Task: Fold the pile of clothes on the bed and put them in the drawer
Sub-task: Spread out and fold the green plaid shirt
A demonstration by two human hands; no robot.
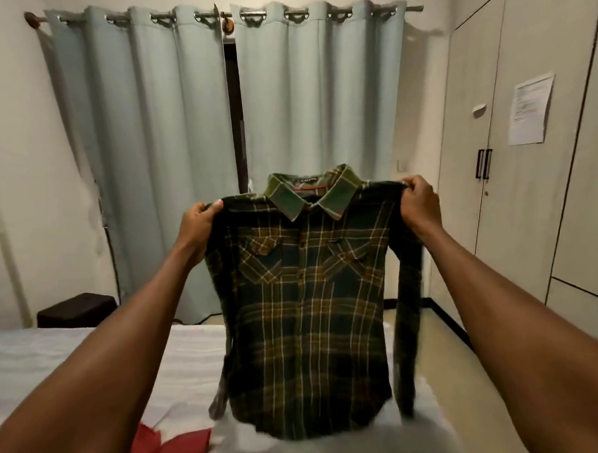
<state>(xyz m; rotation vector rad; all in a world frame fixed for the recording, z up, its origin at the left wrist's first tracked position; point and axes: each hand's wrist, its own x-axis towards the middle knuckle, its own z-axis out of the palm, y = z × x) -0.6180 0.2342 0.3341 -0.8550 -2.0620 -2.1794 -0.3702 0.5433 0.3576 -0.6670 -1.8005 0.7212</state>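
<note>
A dark green plaid long-sleeved shirt (pixel 307 315) hangs upright in the air over the bed, its front and collar facing me. My left hand (pixel 196 230) pinches its left shoulder and my right hand (pixel 420 207) pinches its right shoulder. Both sleeves dangle straight down at the sides, and the hem hovers just above the white bed sheet (pixel 45 359). A red garment (pixel 175 443) lies on the bed near the bottom edge, partly hidden by my left forearm.
Pale blue curtains (pixel 157 144) cover the far wall. A tall wardrobe (pixel 518 201) with dark handles and a taped paper stands at the right. A dark stool (pixel 76 310) sits beyond the bed at the left. Bare floor runs along the bed's right side.
</note>
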